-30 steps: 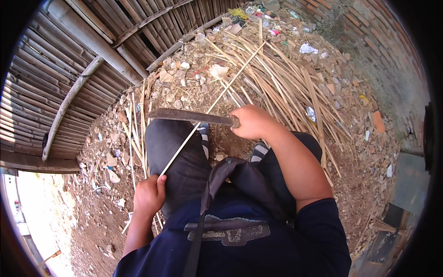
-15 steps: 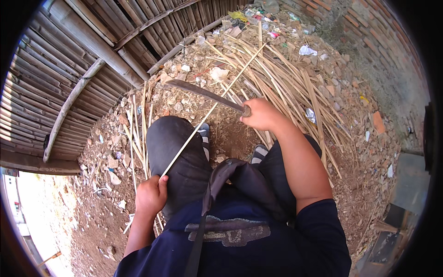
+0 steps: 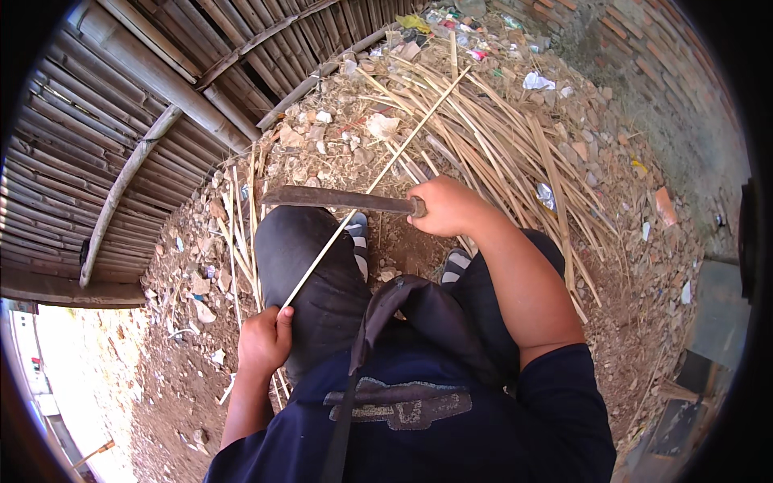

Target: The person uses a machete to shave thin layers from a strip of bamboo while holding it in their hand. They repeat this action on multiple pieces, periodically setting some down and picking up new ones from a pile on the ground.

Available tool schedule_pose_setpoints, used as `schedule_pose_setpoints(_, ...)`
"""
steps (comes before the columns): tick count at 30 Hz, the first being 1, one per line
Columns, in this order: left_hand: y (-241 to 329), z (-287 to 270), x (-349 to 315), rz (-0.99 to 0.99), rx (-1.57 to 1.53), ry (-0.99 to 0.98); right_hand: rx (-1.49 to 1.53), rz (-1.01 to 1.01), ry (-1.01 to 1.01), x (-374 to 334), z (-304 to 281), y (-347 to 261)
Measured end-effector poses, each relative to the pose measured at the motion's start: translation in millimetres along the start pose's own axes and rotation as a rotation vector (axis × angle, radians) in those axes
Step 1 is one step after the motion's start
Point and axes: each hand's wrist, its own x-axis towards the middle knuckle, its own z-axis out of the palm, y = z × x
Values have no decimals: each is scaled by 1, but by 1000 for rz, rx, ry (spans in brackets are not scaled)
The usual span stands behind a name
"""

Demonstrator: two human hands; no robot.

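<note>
Slatted wall [image 3: 88, 137]: upper left.
Strip pile [image 3: 499, 153]: on the stony ground [image 3: 177, 394], ahead and right.
Long strip [image 3: 322, 257]: slanting from lower left toward the pile.
Machete [image 3: 322, 196]: blade pointing left, crossing the long strip.
Right hand [image 3: 443, 207]: fingers wrapped round the machete's handle.
Left hand [image 3: 266, 342]: fingers curled, thumb pinching the strip's near end.

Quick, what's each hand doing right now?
Left hand: closed, holding a thin pale strip.
Right hand: closed, holding a long knife by its handle.
</note>
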Motion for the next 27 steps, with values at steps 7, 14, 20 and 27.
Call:
schedule_pose_setpoints(7, -3, 0, 1, 17, -21, -6, 19, -105, 81, 1, 6, 8)
schedule_pose_setpoints(14, -5, 1, 2, 34, -39, -9, 13, -11, -2, -1, -1, 0)
schedule_pose_setpoints(20, -7, 1, 3, 25, -62, -23, 39, -22, -20, -1, -1, 0)
schedule_pose_setpoints(27, -9, -1, 5, -3, -73, -36, 62, -130, 96, 2, 11, 12)
